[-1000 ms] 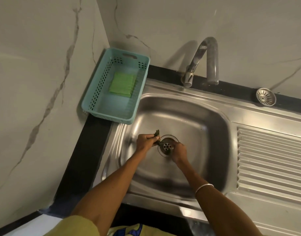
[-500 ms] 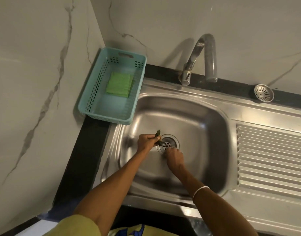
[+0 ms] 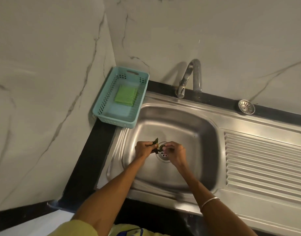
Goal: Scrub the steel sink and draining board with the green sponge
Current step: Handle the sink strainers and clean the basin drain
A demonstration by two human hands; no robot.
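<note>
The green sponge [image 3: 126,96] lies flat in a teal basket [image 3: 102,116] at the sink's back left corner, with no hand on it. Both my hands are down in the steel sink [image 3: 180,120], over the drain [image 3: 164,157]. My left hand [image 3: 143,149] is closed on a crumpled dark green scrap [image 3: 155,142] that sticks up from its fingers. My right hand [image 3: 175,152] has its fingers curled, and its fingertips pinch the scrap's lower dark end right beside the left hand. The ribbed draining board [image 3: 265,164] lies to the right.
A curved steel tap [image 3: 190,77] stands behind the basin. A round metal strainer [image 3: 246,106] sits on the black ledge at the back right. Marble walls close in at the left and back. A black counter strip [image 3: 88,160] runs along the sink's left side.
My right hand has come up from below the drain and met the left hand at the scrap. The left hand has stayed by the drain. The view has tilted upward.
</note>
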